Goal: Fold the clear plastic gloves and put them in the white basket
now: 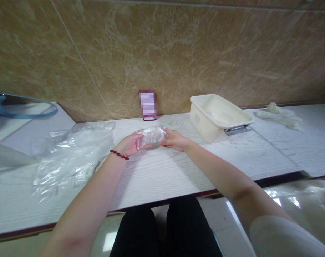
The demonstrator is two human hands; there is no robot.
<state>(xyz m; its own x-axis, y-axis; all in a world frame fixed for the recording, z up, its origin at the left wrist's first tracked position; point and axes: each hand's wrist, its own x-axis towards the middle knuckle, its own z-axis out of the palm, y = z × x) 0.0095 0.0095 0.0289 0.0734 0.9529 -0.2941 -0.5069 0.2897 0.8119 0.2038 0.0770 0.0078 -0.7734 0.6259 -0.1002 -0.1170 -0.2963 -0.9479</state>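
Both of my hands hold one small clear plastic bag just above the white table. My left hand, with a red bead bracelet on its wrist, grips the bag's left end with curled fingers. My right hand pinches the bag's right end. What is inside the bag I cannot make out.
A large crumpled clear plastic sheet lies on the table at the left. A cream plastic tub stands at the right on a small grey scale. A phone leans on the marble wall. More crumpled plastic lies far right.
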